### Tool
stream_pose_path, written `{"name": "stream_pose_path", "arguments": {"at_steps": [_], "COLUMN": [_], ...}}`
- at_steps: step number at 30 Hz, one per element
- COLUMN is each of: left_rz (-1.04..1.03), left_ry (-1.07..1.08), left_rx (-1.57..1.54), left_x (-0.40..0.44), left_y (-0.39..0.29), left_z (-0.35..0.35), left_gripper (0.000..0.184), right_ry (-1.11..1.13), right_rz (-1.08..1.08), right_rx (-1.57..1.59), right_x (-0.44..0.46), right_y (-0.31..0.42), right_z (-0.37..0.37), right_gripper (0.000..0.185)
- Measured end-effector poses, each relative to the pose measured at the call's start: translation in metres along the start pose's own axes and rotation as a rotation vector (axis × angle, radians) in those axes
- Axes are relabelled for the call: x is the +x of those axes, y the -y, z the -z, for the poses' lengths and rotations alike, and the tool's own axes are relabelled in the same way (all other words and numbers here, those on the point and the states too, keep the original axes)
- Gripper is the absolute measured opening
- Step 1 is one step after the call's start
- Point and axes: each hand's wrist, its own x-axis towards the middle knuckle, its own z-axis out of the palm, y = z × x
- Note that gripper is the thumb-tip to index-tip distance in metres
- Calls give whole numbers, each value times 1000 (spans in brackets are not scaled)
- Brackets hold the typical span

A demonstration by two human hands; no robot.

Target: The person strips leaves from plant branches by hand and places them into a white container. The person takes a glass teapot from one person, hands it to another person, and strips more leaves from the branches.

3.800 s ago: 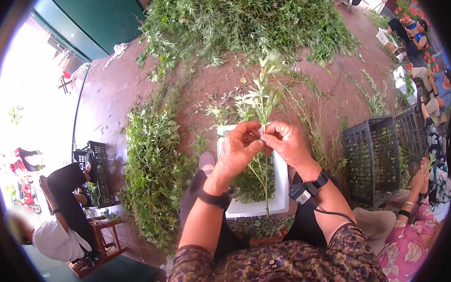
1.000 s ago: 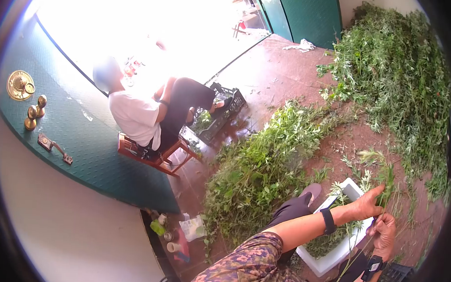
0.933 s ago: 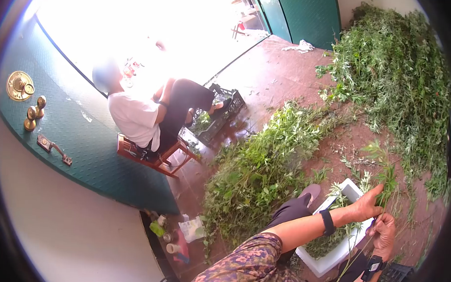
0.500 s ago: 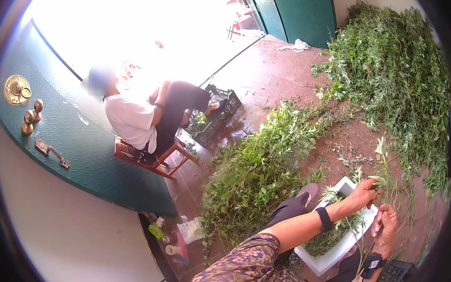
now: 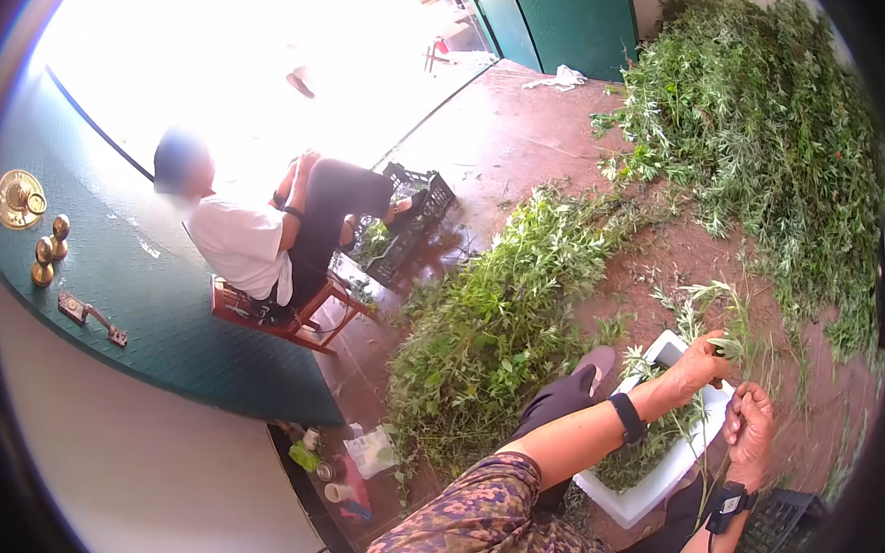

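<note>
A leafy green stem (image 5: 735,321) stands up from between my hands, at the lower right. My left hand (image 5: 695,368) is closed on it just below the leaves, over the far rim of a white foam box (image 5: 688,459). Close by on the right, my right hand (image 5: 749,424) has its fingers curled in around the lower stem, which runs down past the wrist. Cut leaves (image 5: 631,463) lie inside the box, between my legs. Black bands are on both wrists, the right one with a small device.
A heap of leafy stems (image 5: 509,328) lies left of the box, a bigger pile (image 5: 759,141) at the upper right. A person (image 5: 244,235) sits on a wooden chair beside a black crate (image 5: 415,227). Another crate (image 5: 775,532) stands at lower right. A green door (image 5: 169,306) is at left.
The view has swung left since the earliest frame, bringing in the door and the seated person. Lately my hands have drawn slightly apart, and the leafy top leans differently between them.
</note>
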Motion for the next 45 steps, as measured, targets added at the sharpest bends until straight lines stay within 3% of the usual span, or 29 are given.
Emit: {"name": "stream_pose_path", "arguments": {"at_steps": [4,10,12,14,15,18,21,24,28,32,38,41,45], "left_rz": [-60,-19,9,-20,-55,26,-2,-17,-90,-121,-8,-39,-58], "left_ry": [-2,32,25,-33,-65,-72,-102,71,175,262,148,95,137], "left_rx": [109,134,207,-23,64,-46,-151,-186,-122,-127,-122,-164,-195], "left_x": [-1,4,6,9,6,9,2,8,1,2,6,3,4], "left_y": [1,5,9,24,21,22,9,7,6,10,11,11,10], "left_z": [2,1,4,3,5,12,0,12,3,4,9,3,3], "left_gripper": [23,27,27,25,22,16,30,42,63,72,45,27,17], "right_ry": [98,23,-72,-180,-259,-104,19,54,75,59,50,83,88], "right_rz": [-16,5,30,6,-33,-81,-114,-107,-108,-128,-92,-67,-67], "right_rx": [45,112,60,-7,-51,-45,48,72,55,-52,-125,-139,-153], "right_x": [-1,-1,4,1,-3,-12,-10,-9,-11,-13,-13,-12,-12], "right_y": [4,2,-1,0,6,18,16,17,17,17,17,16,19], "right_z": [-3,-3,-5,-8,-15,-26,-16,-17,-15,-15,-15,-13,-15], "right_gripper": [20,19,18,18,17,17,18,18,19,19,16,16,15]}}
